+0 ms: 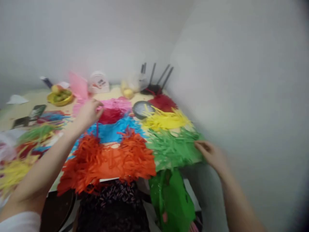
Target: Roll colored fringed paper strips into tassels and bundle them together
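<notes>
My left hand is over the pink fringed paper and the crimson paper. Its fingers are bent but apart, and I see nothing clearly held. A thin crimson strip lies or hangs just below it. Blue fringed paper and a large orange fringed piece spread nearer to me. At the right table edge, my right hand pinches the edge of the green fringed paper. Yellow fringed paper lies behind the green. Motion blurs the fine detail.
A grey round dish sits mid-table. Behind it stands a black router with upright antennas. A yellow fruit bowl, a phone and coloured paper strips are leftward. Green sheet material hangs below the edge. A wall borders the right.
</notes>
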### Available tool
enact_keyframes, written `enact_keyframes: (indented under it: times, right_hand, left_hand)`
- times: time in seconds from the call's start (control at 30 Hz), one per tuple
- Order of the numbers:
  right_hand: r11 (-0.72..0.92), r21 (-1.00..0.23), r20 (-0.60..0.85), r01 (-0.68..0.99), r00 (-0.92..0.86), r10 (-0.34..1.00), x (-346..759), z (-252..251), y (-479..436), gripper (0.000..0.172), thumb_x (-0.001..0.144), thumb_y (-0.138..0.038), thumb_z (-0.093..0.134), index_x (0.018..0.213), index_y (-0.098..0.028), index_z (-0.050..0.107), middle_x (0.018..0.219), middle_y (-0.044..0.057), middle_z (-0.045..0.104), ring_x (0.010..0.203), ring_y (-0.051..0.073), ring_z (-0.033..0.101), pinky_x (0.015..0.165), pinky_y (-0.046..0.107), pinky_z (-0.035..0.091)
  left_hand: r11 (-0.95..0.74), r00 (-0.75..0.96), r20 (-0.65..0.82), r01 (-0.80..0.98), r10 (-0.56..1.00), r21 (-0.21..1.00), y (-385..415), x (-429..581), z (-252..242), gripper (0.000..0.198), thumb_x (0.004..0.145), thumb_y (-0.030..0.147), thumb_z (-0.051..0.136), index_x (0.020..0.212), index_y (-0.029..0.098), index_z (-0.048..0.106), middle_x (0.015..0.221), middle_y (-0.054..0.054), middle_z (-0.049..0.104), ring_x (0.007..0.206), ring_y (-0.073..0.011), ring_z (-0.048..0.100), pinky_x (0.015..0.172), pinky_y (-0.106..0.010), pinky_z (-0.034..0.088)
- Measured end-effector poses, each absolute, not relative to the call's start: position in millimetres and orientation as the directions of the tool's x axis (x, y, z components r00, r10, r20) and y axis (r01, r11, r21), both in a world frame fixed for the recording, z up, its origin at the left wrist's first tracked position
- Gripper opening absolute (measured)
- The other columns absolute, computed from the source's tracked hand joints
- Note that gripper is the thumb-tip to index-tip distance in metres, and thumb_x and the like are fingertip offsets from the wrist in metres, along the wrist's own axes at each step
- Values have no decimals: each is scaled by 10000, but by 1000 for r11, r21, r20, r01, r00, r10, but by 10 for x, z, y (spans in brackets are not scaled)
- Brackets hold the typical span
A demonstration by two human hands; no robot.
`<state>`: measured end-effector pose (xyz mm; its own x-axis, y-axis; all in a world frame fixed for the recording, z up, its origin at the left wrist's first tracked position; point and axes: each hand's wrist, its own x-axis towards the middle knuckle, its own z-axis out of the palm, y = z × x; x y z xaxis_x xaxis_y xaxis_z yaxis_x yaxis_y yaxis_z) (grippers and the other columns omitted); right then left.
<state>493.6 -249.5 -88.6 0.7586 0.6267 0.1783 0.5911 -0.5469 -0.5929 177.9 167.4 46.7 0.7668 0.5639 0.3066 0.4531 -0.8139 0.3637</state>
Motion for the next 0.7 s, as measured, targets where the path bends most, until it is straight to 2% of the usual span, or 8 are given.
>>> enact_keyframes:
  times: [0.07,0.17,0.23,0.37,0.5,0.6,0.7]
  right_hand:
    - [-569,-549,121,612,733,670,5114,-1046,-2668,212,781,-374,534,800,-227,686,839,73,765,767,258,717,738,391,568]
    - [-573,-488,66,658,683,728,5218,-1233,-2800,200,749,-202,546,861,-220,711,911,69,766,827,240,710,793,369,552]
    - [-559,-447,49,698,644,764,5242,-1300,-2852,269,732,-122,538,926,-198,708,1002,91,751,932,247,692,871,377,528]
    - [-524,-360,20,772,568,822,5309,-1346,-2933,331,714,-39,548,1000,-150,673,1098,141,703,1077,263,625,961,383,471]
    - [-502,-295,-2,813,525,851,5408,-1352,-2985,327,764,-19,521,1049,-126,642,1106,155,671,1087,252,593,963,366,444]
    - [-488,-278,-15,827,504,863,5485,-1339,-3004,238,829,-60,508,1008,-143,641,1051,128,671,1037,231,596,915,330,445]
    - [-478,-270,-32,836,489,872,5561,-1307,-2999,173,852,-96,524,958,-163,642,995,97,672,969,214,604,845,295,441]
  left_hand:
    - [-904,909,261,217,324,368,983,2403,375,204,888,303,575,976,173,706,985,-71,718,944,-212,638,933,-345,480]
    - [-889,991,117,-113,-68,444,-123,3231,33,221,914,264,521,953,189,725,971,-64,744,910,-203,673,857,-299,507]
    - [-877,986,3,-152,-169,456,-723,3689,-265,239,919,261,510,972,191,732,1014,-77,744,956,-218,677,875,-297,506]
    - [-894,981,-76,-127,-176,429,-1387,4298,-772,238,864,215,569,1031,126,714,1059,-148,717,1015,-263,665,904,-325,509]
    - [-919,993,-88,-37,-77,393,-1525,4509,-1040,393,827,283,632,1147,56,641,1209,-233,616,1156,-338,579,985,-403,473]
    - [-925,993,-113,30,-14,380,-1500,4552,-1105,468,792,330,672,1173,65,611,1252,-233,572,1204,-356,532,999,-417,460]
    - [-919,985,-169,87,23,384,-1459,4604,-1098,461,757,361,710,1119,86,635,1220,-204,589,1161,-335,564,971,-383,475]
